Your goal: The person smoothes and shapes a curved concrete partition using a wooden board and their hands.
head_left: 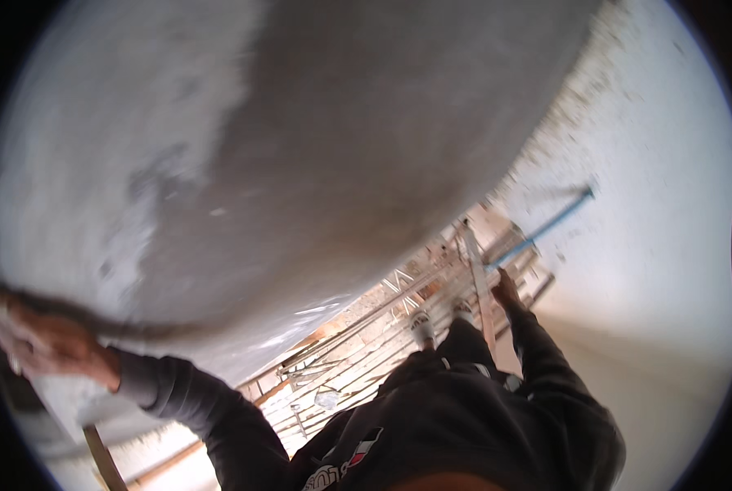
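The left hand [42, 344] sits at about nine o'clock in the view, raised against the grey plastered wall [300, 139] that fills the upper left, its fingers closed around a small tool whose thin dark edge [96, 315] sweeps along the wet plaster; the tool itself is too blurred to tell apart. Just beside the hand, toward eleven o'clock, a paler patch of plaster [137, 164] stands out from the darker grey around it. The right hand [506, 290] lies out at about three o'clock from the picture's centre, lowered along the body and wrapped on the near end of a long blue handle [546, 227] that runs up toward two o'clock against the white wall [660, 164]. Both arms wear dark sleeves, and a dark sweatshirt [464, 425] fills the six o'clock edge. Below, between the two walls, wooden scaffold planks [366, 344] run on a slant, with the person's pale shoes [421, 324] standing on them.
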Action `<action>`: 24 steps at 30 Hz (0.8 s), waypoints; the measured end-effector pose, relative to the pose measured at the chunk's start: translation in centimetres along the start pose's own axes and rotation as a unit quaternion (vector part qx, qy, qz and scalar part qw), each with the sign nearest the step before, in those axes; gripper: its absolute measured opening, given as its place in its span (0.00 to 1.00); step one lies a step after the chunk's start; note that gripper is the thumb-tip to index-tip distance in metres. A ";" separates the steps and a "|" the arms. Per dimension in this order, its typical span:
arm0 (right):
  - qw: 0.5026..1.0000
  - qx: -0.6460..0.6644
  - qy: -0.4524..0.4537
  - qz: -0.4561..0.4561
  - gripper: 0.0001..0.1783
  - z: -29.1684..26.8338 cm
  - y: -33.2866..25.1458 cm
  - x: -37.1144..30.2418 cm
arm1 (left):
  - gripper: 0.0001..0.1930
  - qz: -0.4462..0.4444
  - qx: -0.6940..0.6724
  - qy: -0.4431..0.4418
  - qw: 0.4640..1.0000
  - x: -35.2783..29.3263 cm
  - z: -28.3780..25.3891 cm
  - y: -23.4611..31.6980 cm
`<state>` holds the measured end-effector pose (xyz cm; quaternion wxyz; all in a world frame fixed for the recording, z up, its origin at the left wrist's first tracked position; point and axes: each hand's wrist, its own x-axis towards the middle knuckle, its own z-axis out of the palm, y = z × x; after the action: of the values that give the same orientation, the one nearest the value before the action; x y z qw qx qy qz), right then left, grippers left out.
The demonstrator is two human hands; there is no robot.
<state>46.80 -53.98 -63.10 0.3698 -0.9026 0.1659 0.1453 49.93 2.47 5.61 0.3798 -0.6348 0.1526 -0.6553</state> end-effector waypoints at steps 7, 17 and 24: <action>0.971 0.177 -0.161 0.014 0.34 3.2 -3.2 6.2 | 0.14 -0.246 -0.198 0.066 0.947 1.4 0.3 3.2; 0.794 -0.129 -0.539 -0.251 0.39 11.2 -21.7 -0.3 | 0.13 -0.295 -0.079 0.073 0.950 1.4 1.0 4.5; 0.676 -0.255 -0.586 -0.367 0.30 14.6 -29.4 -6.5 | 0.14 -0.323 -0.077 0.076 0.940 1.1 2.0 4.9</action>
<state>50.89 -22.60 -52.38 0.1703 -0.6804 -0.4724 0.5337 53.43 -0.99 3.34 0.0848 -0.6255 0.0174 -0.7754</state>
